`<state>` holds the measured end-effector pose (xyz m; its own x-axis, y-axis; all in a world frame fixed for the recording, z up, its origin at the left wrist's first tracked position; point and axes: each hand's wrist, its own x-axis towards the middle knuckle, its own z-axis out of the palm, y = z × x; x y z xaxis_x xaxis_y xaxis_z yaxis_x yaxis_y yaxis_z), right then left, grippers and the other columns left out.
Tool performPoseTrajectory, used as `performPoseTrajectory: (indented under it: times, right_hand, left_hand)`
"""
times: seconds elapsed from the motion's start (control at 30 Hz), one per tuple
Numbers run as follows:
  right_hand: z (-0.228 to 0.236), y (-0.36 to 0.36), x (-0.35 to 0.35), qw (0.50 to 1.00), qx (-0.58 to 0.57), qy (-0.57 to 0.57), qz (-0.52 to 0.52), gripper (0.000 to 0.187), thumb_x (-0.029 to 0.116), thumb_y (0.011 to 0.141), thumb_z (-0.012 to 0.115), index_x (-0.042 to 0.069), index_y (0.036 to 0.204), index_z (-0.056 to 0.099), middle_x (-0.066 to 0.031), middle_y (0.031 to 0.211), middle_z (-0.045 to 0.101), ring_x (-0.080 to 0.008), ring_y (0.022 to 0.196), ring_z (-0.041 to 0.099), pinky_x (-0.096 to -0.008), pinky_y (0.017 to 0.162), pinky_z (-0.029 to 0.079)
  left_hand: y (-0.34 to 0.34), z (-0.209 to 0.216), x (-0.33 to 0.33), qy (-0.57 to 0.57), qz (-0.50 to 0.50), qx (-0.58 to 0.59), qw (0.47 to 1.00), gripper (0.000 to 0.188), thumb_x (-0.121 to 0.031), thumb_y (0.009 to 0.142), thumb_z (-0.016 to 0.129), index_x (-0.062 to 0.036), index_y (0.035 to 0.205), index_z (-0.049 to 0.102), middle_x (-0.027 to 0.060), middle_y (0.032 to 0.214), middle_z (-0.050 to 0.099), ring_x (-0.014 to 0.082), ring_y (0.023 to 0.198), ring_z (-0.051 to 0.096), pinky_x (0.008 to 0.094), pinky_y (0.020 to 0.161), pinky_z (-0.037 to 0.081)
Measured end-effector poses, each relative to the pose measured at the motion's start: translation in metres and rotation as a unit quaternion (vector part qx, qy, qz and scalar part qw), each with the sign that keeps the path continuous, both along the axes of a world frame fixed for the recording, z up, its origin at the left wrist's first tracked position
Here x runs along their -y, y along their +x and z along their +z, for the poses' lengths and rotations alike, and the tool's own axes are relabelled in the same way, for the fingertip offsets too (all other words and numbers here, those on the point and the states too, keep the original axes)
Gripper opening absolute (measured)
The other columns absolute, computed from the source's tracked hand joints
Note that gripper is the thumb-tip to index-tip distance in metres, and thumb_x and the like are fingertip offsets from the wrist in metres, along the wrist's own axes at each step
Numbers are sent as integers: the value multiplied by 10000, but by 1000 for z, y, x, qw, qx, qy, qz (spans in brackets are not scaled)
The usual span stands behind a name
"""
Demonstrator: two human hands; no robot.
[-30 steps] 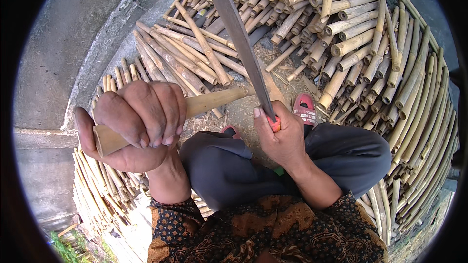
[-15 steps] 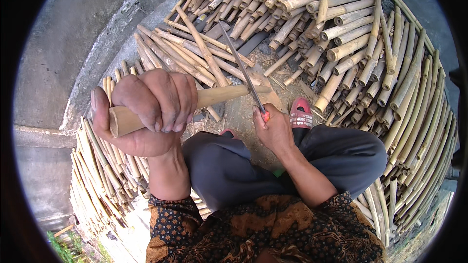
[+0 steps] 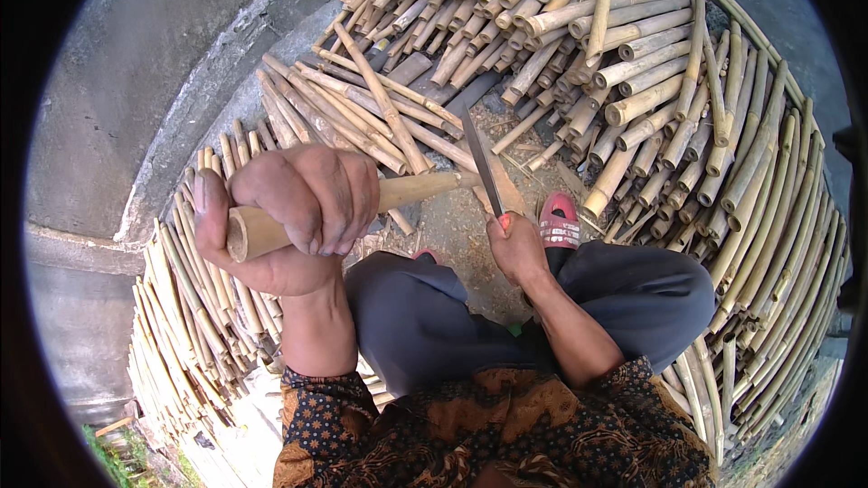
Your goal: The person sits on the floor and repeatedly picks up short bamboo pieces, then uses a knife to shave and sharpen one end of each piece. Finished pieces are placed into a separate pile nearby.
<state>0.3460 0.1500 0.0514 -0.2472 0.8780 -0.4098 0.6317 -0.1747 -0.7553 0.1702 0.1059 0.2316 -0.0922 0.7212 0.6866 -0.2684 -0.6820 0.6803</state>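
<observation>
My left hand [image 3: 307, 203] is wrapped round a bamboo pole [image 3: 409, 190], whose cut end pokes out beside the thumb. The pole slants up to the right, away from me. In my right hand [image 3: 520, 251] is a knife [image 3: 484, 161] with a long, narrow blade and a red handle mostly covered by the fingers. Its blade points up and slightly left, crossing the pole near its far end. Whether the edge is biting into the bamboo I cannot tell.
A large stack of cut bamboo [image 3: 624, 63] rises ahead and to the right. Loose poles [image 3: 362, 104] lie ahead on the left, and more bamboo [image 3: 185, 307] is piled at my left. A red sandal [image 3: 560, 221] is on my right foot. Shavings litter the ground.
The knife has shifted down toward me and its blade stands more upright. My right hand moved slightly down and right; the left hand and pole shifted a little right and down.
</observation>
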Motion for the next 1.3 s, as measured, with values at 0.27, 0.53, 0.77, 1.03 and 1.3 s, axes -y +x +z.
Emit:
performPoseTrajectory:
  times: [0.27,0.53,0.77,1.03,1.3]
  right_hand:
    - [23,13,22,958,-235,166,18,324,291,969,645,-30,925,637,-261,709,650,-472,714,668,-504,653,521]
    - [33,7,17,976,-137,162,40,293,261,958,664,-21,890,625,-265,703,636,-479,692,647,-504,629,503]
    - [20,-3,17,987,-69,145,30,309,275,971,648,-21,885,628,-270,715,638,-486,690,637,-487,617,503]
    - [27,16,30,963,-188,194,21,308,265,971,644,-33,894,628,-268,714,647,-479,709,659,-497,642,517]
    - [-40,6,-9,999,4,46,18,329,278,962,596,-45,972,654,-304,852,682,-493,852,676,-515,789,541]
  left_hand:
    - [-18,-9,-7,65,-92,7,994,699,-549,1060,269,-135,531,465,7,462,493,115,324,437,239,334,376]
    - [-29,-6,-5,29,-133,-33,990,700,-524,1072,252,-141,527,465,-6,463,486,119,351,459,258,383,412]
    - [-25,-7,-8,12,-120,8,993,708,-501,1071,186,-135,530,460,2,463,467,135,356,439,270,400,393]
    - [-23,-5,-7,0,-36,10,999,686,-423,1084,156,-145,534,458,7,486,456,139,436,462,240,438,422]
    - [-30,2,-13,0,-81,23,996,751,-499,1080,102,-120,540,462,37,491,459,160,388,425,245,411,422]
